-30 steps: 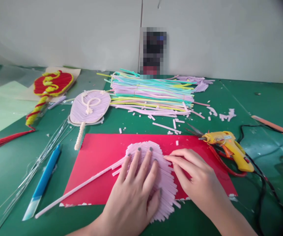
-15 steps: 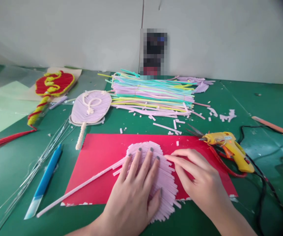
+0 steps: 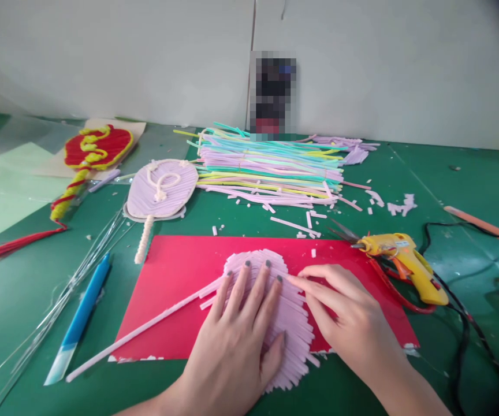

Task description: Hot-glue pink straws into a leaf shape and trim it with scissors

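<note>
My left hand point(image 3: 234, 335) lies flat with its fingers spread on a rounded panel of pale lilac pipe cleaners point(image 3: 293, 335) laid side by side. One long lilac pipe cleaner point(image 3: 145, 325) runs from the lower left up to the panel and passes under my left fingers. At the panel's upper right edge, the fingertips of my right hand point(image 3: 357, 318) are pinched together, apparently on the end of a pipe cleaner; the exact grip is mostly hidden. Beneath the panel is a red board point(image 3: 175, 271), and the panel's lower part extends past its front edge.
A yellow glue gun point(image 3: 405, 263) and partly hidden red-handled scissors point(image 3: 394, 292) lie right. Pipe cleaner bundles point(image 3: 271, 162) and cut scraps lie behind. To the left are a lilac fan point(image 3: 158, 193), a red fan point(image 3: 97, 147), thin wires point(image 3: 65, 297) and a blue pen-like tool point(image 3: 84, 315).
My right fingertips have shifted slightly left, onto the panel's edge near my left index finger. My left hand stays pressed on the panel.
</note>
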Tool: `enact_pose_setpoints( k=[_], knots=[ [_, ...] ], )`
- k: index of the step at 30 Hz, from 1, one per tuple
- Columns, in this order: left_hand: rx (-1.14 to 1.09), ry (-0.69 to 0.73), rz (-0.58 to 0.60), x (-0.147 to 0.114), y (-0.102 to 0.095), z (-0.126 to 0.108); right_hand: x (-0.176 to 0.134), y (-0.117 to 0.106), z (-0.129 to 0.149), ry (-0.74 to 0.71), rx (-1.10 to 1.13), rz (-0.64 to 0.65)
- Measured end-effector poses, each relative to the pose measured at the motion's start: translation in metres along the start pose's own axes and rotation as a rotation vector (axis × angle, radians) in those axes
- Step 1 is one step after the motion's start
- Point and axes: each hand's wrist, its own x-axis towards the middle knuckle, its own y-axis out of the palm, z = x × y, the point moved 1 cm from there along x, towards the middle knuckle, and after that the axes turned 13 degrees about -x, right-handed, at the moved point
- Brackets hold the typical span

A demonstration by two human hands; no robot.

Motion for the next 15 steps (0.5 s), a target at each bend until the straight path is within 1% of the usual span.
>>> enact_pose_setpoints(
  k=[10, 15],
  knots=[
    [0.000, 0.022, 0.022, -0.0002, -0.0001, 0.0003, -0.0007, 0.0022, -0.0014, 0.023, -0.006, 0.015],
    [0.006, 0.025, 0.025, -0.0004, -0.0006, 0.0001, 0.0002, 0.0008, 0.0001, 0.009, 0.010, 0.007]
  ],
)
